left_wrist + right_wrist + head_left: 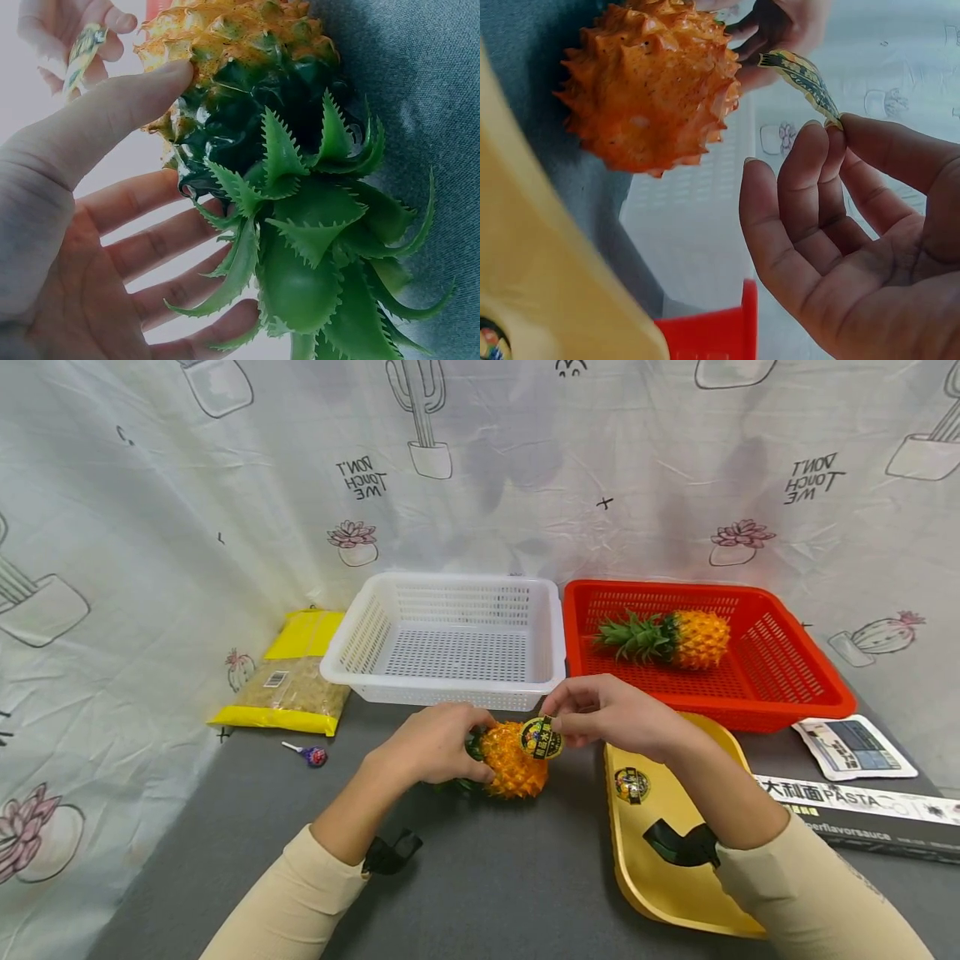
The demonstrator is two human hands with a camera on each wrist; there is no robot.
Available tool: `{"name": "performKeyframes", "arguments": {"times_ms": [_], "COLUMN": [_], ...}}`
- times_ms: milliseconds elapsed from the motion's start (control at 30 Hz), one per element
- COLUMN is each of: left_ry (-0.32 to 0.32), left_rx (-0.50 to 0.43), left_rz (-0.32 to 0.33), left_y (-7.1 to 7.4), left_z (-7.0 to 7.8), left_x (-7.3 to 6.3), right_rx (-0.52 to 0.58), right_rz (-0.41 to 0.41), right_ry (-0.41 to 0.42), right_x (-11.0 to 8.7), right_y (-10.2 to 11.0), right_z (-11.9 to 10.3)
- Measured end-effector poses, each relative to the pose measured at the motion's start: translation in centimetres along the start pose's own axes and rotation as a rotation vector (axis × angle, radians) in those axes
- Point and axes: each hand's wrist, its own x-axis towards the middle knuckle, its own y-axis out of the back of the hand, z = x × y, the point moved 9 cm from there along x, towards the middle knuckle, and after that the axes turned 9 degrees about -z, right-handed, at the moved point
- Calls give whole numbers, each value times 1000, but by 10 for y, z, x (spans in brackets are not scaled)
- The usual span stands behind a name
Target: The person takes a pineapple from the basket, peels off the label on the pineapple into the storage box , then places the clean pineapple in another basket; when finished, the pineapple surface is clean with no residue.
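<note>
A small toy-like pineapple [513,762] lies on the dark grey table, its green leaves [300,277] pointing left. My left hand [444,745] holds it near the leaf end, thumb on one side and fingers around the other. Between thumb and fingertips, my right hand [611,717] pinches a round black-and-yellow sticker [542,738] by its edge. The sticker [806,79] looks slightly curved in the right wrist view and is held up close beside the fruit's orange body [656,90].
A white basket [450,681] stands behind the hands. Right of it, a red basket [787,693] contains another pineapple [697,639]. A yellow tray [630,868] bearing a similar sticker [632,785] lies under my right forearm. Around sit a yellow bag [300,685], a lollipop [315,756] and a pasta box [870,818].
</note>
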Motion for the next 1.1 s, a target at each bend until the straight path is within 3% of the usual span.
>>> {"name": "performKeyframes", "arguments": {"times_ms": [433, 1100], "left_ry": [0, 1], "left_rx": [0, -7], "left_rz": [-13, -19], "left_y": [-3, -1], "left_z": [0, 0], "left_x": [-1, 0], "right_rx": [28, 53], "right_rz": [-10, -48], "right_ry": [-34, -126], "right_x": [-30, -71], "right_y": [11, 31], "right_z": [23, 76]}}
